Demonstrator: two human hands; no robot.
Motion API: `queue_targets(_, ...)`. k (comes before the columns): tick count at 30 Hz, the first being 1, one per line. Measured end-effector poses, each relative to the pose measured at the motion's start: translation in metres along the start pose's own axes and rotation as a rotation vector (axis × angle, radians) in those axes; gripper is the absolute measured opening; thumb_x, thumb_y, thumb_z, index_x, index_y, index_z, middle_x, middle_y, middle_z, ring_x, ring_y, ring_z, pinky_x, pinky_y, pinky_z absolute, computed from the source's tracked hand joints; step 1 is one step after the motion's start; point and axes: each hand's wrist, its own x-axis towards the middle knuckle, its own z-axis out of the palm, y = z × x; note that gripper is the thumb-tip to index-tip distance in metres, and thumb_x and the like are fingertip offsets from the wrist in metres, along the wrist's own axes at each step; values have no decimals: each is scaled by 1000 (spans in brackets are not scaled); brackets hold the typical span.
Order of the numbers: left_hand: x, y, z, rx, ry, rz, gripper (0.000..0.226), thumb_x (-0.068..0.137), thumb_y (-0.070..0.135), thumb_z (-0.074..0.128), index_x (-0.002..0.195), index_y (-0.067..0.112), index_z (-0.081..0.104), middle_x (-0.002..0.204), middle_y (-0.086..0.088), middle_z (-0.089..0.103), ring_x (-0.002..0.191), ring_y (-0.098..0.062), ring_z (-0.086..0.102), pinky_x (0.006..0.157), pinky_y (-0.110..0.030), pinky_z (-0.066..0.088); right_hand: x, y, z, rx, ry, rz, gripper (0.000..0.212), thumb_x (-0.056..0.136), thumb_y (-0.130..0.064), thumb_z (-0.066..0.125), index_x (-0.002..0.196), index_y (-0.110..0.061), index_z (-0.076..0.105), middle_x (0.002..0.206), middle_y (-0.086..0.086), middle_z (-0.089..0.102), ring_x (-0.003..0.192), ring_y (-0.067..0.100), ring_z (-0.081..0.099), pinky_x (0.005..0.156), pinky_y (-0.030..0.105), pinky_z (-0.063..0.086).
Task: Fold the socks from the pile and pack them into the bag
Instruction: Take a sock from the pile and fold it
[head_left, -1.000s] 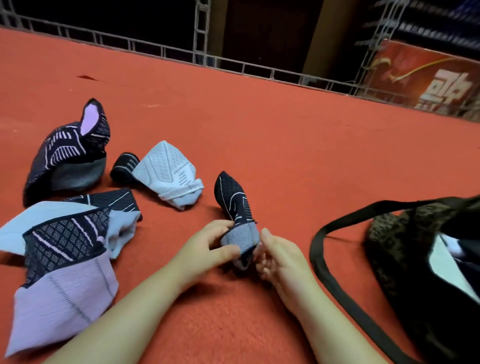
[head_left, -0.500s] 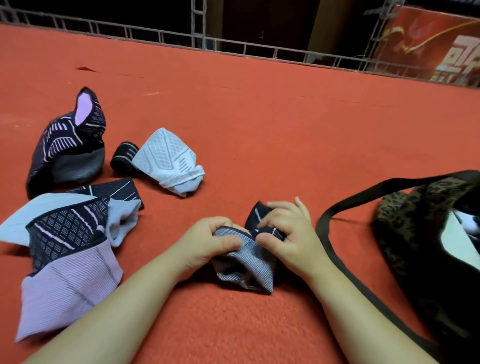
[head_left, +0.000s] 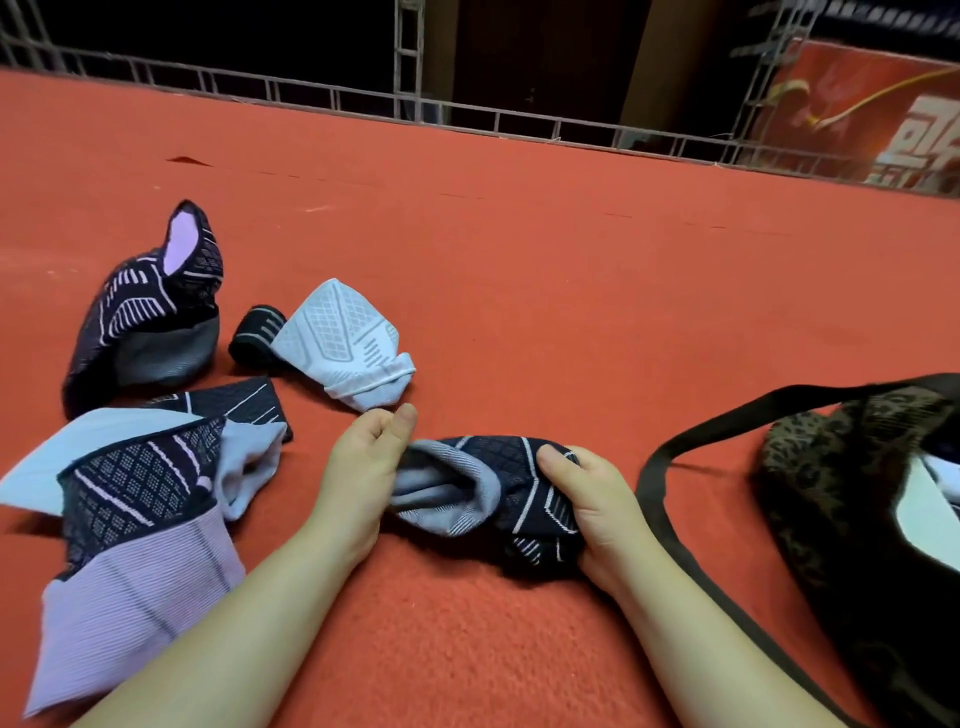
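Head view: dark sock (head_left: 514, 488) gripped by right hand (head_left: 597, 499) at carpet's (head_left: 571, 270) near edge; grey cuff held by left hand (head_left: 363, 467). Bag (head_left: 852, 499) at right edge, white item inside.

Event stage: red carpet (head_left: 519, 260), metal truss railing (head_left: 363, 101), banner (head_left: 883, 119).

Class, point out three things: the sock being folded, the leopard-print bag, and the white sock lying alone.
folded sock (head_left: 524, 473), head view, dark patterned middle.
leopard-print bag (head_left: 810, 467), head view, spotted side.
white sock (head_left: 343, 332), head view, ribbed middle.
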Motion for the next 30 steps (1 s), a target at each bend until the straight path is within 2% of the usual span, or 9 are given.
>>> queue_targets(2, -3, 4, 0, 46, 76, 96, 29, 73, 54, 57, 66, 26, 50, 65, 2, 43, 62, -11, 39, 58, -29, 32, 0, 2, 0, 58, 75, -17, 54, 70, -36, 71, 102, 8, 62, 95, 26, 69, 81, 33, 64, 75, 40, 52)
queue_targets(5, -17, 14, 3, 95, 113, 321, 18, 76, 37, 56, 74, 21, 49, 66, 11, 48, 61, -1, 41, 62, -19, 36, 0, 6, -1, 90, 168, -52, 57, 75, -38, 70, 109, 8, 61, 102, 28, 68, 90, 40, 66, 82, 49, 52)
queue_targets(10, -39, 9, 17, 385, -312, 449, 14, 70, 41, 60, 83, 44, 62, 77, 19, 63, 69, 1, 58, 65, -15, 45, -3, 9, 0, 20, 182, -147, 74, 58, -65, 75, 99, -4, 68, 98, 23, 71, 94, 43, 66, 85, 54, 51)
queue_targets(14, -37, 7, 15, 325, -363, 380, 29, 68, 39, 63, 96, 48, 62, 99, 18, 66, 93, -4, 63, 80, -15, 48, -3, 10, 2, -24, 26, -160, 84, 57, -70, 74, 104, -1, 65, 104, 28, 67, 94, 36, 64, 88, 57, 47)
queue_targets(17, -35, 5, 17, 249, -372, 309, 33, 63, 40, 65, 96, 47, 63, 105, 18, 66, 98, -4, 63, 83, -15, 48, -6, 8, 3, 21, -135, -145, 74, 63, -62, 75, 108, -4, 66, 108, 22, 69, 97, 31, 65, 86, 44, 51)
queue_targets(20, -30, 7, 15, 340, -341, 356, 30, 63, 41, 65, 92, 49, 64, 105, 22, 62, 100, 0, 60, 85, -12, 45, -9, 8, 5, 78, -269, -104, 68, 66, -56, 78, 112, -7, 65, 112, 21, 67, 99, 32, 63, 89, 45, 48)
queue_targets(22, -26, 8, 13, 355, -331, 383, 28, 62, 39, 67, 88, 47, 65, 100, 21, 62, 95, 2, 59, 81, -15, 49, -11, 6, 5, 122, -329, -75, 62, 65, -51, 80, 109, -9, 67, 108, 19, 68, 95, 29, 63, 85, 41, 51)
queue_targets(25, -28, 10, 15, 206, -300, 190, 22, 56, 28, 73, 74, 39, 66, 86, 17, 61, 76, 2, 60, 56, -31, 56, -13, 3, 5, 190, -380, -29, 64, 67, -46, 81, 113, -5, 64, 109, 21, 66, 94, 29, 63, 81, 38, 54)
queue_targets(30, -25, 7, 14, 198, -280, 251, 18, 55, 40, 67, 72, 35, 63, 77, 11, 60, 64, 0, 56, 55, -17, 48, -14, 1, 5, 217, -440, -15, 62, 68, -45, 80, 114, -7, 64, 110, 21, 65, 95, 30, 64, 80, 39, 55)
